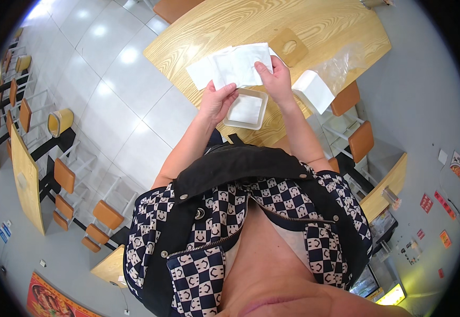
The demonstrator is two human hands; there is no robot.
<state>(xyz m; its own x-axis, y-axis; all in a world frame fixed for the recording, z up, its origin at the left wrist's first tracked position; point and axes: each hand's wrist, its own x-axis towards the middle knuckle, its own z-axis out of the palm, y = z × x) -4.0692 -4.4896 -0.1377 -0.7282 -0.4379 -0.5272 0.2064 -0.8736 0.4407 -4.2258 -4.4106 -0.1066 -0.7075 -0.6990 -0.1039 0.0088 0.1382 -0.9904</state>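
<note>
Both my hands hold white paper napkins (243, 66) above the wooden table. My left hand (219, 100) pinches their near left edge, with the thumb on top. My right hand (276, 79) grips the right side, its thumb also on the upper face. The napkins fan out to the left in overlapping squares; how many there are I cannot tell. Just below them, close to my body, stands a white rectangular box (263, 112) without a cover. More white napkins (244, 109) lie inside it.
A square wood-coloured panel (294, 48) with an oval slot lies behind my right hand. To the right are a white napkin stack (314, 91) and a crumpled clear plastic bag (344, 63) on the table (209, 34). Brown-seated chairs (360, 141) stand by the right edge.
</note>
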